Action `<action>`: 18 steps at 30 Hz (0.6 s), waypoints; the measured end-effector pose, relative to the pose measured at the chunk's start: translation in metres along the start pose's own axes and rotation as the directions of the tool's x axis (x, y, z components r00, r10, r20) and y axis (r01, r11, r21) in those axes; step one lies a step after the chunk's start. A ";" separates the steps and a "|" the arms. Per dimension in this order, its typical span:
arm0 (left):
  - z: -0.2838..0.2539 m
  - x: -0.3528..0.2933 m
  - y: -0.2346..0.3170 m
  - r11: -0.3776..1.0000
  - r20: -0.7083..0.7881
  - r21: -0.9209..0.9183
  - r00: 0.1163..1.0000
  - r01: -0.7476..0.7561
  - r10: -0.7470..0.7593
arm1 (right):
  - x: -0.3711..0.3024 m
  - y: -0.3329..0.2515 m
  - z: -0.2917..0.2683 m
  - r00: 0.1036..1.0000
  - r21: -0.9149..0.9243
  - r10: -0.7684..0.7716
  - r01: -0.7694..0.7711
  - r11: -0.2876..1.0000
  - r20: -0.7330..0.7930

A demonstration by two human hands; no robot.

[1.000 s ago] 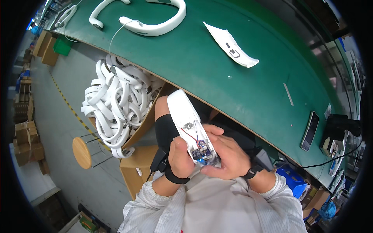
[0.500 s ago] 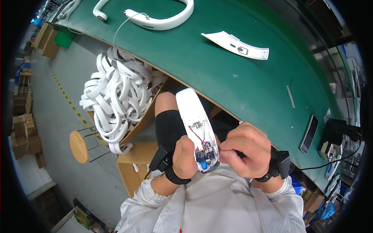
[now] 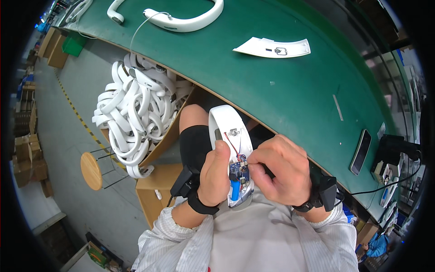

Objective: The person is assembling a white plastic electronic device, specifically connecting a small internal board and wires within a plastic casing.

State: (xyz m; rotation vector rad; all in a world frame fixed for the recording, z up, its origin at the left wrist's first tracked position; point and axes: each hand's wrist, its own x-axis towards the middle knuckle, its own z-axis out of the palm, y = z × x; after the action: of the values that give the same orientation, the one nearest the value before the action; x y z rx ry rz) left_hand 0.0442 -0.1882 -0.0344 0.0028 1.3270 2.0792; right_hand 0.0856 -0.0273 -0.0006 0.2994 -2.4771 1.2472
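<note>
Head view is showing the left hand gripping an opened white neckband housing above the lap, just off the edge of the desk. Half a second ago the right hand was working at the housing's right side; now its thumb and forefinger are reaching in at the edge of the circuit board, near the red wire. Whether that grip is closing on anything, I cannot tell. The housing is now tilting differently, so its blue cylinder is showing more fully. On the green desk, a loose white cover, a white neckband and a smartphone are lying well apart. Beside it, a cardboard box is holding piled white bands, and a round wooden stool is standing on the grey floor.
</note>
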 end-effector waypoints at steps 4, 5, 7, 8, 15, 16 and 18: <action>0.003 0.001 -0.001 0.996 -0.035 -0.071 0.998 0.057 -0.059 | 0.000 0.000 0.000 1.000 -0.018 0.021 -0.021 1.000 0.000; 0.003 0.001 -0.001 0.996 -0.035 -0.070 0.998 0.058 -0.061 | 0.000 0.000 0.000 1.000 -0.023 0.029 -0.029 0.999 0.003; 0.003 0.002 0.000 0.995 -0.018 -0.075 0.997 0.070 -0.072 | 0.000 0.000 0.000 0.999 -0.027 0.037 -0.037 0.999 0.007; 0.002 0.002 0.000 0.995 -0.019 -0.074 0.997 0.071 -0.073 | 0.000 -0.001 0.000 0.999 -0.031 0.044 -0.044 0.999 0.002; 0.001 0.001 0.003 0.992 0.066 -0.083 0.994 0.093 -0.088 | -0.002 -0.001 -0.001 0.999 -0.022 0.018 -0.019 1.000 -0.027; 0.002 0.002 0.002 0.998 0.042 -0.027 0.997 0.061 -0.060 | -0.002 -0.001 -0.001 0.999 -0.023 0.018 -0.019 1.000 -0.029; 0.003 0.004 0.003 0.999 0.050 -0.020 0.998 0.044 -0.043 | -0.001 0.000 -0.001 0.999 -0.020 0.029 -0.030 0.999 -0.040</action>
State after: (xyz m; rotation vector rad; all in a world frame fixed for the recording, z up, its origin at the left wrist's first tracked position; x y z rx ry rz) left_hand 0.0408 -0.1845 -0.0321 0.0162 1.2649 2.0430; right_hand 0.0866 -0.0265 0.0000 0.2310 -2.4670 1.2269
